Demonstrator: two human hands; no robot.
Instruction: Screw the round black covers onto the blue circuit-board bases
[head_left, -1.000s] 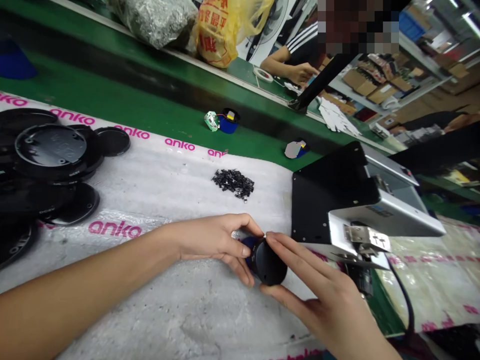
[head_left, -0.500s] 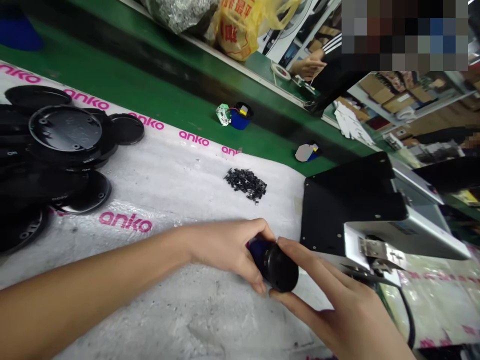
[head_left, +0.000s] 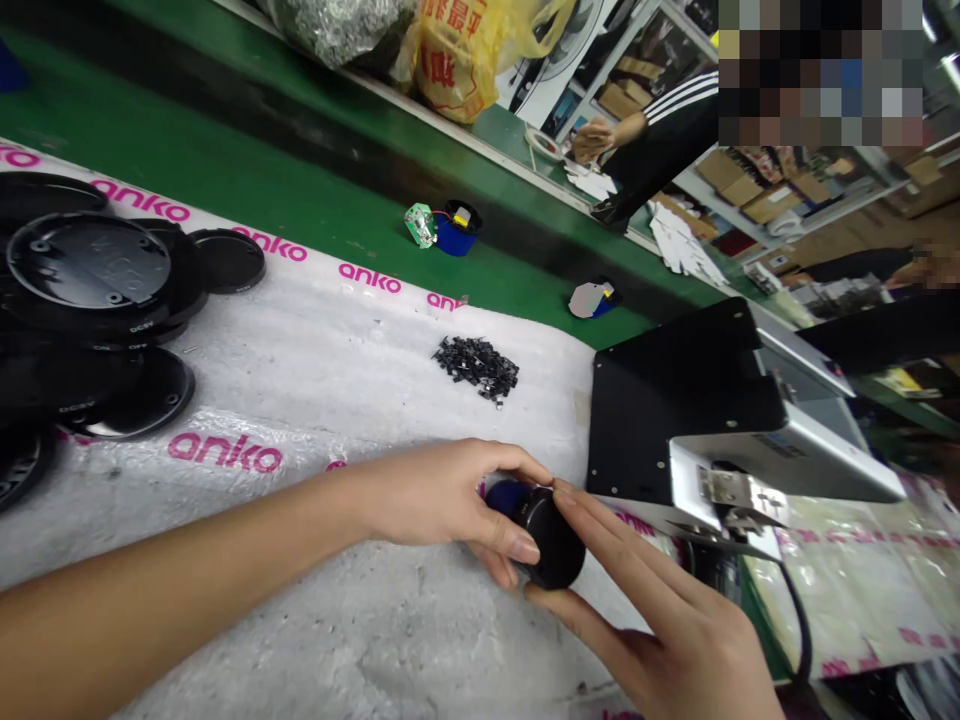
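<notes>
Between both hands, above the white foam-covered table [head_left: 360, 620], is a round black cap [head_left: 556, 540] on a dark blue cylindrical housing [head_left: 507, 496]. My left hand [head_left: 457, 505] wraps round the blue housing, its thumb lying against the black cap's side. With thumb and fingers, my right hand [head_left: 645, 590] grips the cap's rim from the right. The cap's flat face is turned toward the lower right. My left palm hides much of the housing. Beyond the hands lies a heap of small black parts [head_left: 478, 368].
Black round covers [head_left: 90, 262] pile up at left. A black-and-silver machine [head_left: 675, 400] stands at right. On the green bench sit a blue housing with a wired circuit board [head_left: 421, 226] and another blue unit [head_left: 592, 298]. Across the bench, a person's hand [head_left: 592, 140] shows.
My left thumb has moved up onto the black cap's side, and the cap has turned slightly. The whole view has shifted, so the surroundings sit further left.
</notes>
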